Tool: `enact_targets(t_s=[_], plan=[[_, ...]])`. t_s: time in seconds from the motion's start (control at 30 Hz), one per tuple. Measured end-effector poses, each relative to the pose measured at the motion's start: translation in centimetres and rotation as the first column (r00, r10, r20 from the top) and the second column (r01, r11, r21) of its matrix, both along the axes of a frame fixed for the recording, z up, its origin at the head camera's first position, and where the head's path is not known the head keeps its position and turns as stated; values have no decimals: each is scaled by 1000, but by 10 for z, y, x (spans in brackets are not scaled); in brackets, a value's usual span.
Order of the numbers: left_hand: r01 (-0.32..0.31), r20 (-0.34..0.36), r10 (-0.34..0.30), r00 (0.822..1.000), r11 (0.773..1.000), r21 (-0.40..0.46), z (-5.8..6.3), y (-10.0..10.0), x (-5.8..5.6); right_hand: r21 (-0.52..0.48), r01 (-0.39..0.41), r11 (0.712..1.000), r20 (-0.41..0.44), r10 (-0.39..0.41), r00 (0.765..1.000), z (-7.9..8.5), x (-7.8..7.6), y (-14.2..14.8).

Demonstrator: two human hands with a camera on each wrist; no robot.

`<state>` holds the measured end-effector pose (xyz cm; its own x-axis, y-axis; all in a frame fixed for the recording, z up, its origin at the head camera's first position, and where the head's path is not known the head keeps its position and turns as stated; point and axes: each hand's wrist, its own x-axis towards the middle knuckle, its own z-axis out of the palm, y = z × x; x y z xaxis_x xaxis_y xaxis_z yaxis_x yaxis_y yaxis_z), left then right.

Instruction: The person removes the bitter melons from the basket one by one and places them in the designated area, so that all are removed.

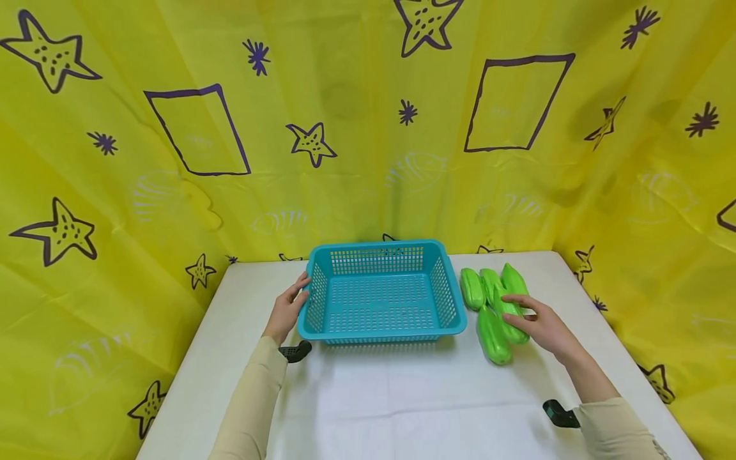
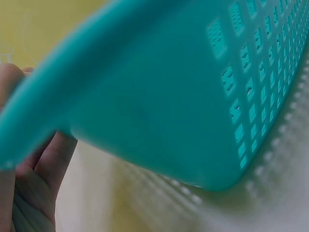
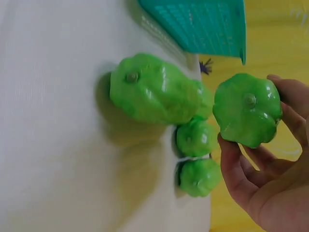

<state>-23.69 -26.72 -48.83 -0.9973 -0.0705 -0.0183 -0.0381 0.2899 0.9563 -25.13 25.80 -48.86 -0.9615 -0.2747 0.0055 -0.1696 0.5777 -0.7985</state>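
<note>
A turquoise plastic basket [image 1: 310,335] with perforated walls stands on the white table, nothing inside it. At its left rim, my left hand [image 1: 285,310] grips the edge; the left wrist view shows fingers [image 2: 54,162] partly hidden behind the basket rim [image 2: 72,82]. To the right of the basket, my right hand [image 1: 546,326] holds one shiny green ribbed gourd [image 3: 247,110] between thumb and fingers, its stem end facing the wrist camera. Several similar gourds lie grouped around it, among them a near gourd [image 1: 493,337] and a far-left gourd [image 1: 473,289].
A yellow curtain [image 1: 356,191] with purple stars and frames hangs behind and at both sides of the white table [image 1: 391,409]. Dark camera mounts sit at both wrists, including a right mount [image 1: 559,414].
</note>
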Motion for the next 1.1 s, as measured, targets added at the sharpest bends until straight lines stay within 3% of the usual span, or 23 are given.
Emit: enact_targets(t_s=[0.5,0.77,1.0,1.1], plan=[[5,-14,-5,1000,1000,27,-4,-1,0,30,-15,999,65,13,998,-29,-1,26],[6,-5,-6,1000,1000,20,-6,-2,-2,61,-29,998,52,26,998,-42,2,30],[-14,-24,15,1000,999,32,-31,-11,-16,65,-40,997,29,38,999,-49,2,30],[-22,-34,22,999,1000,10,-34,-12,-18,57,-50,997,19,48,999,-50,1,29]])
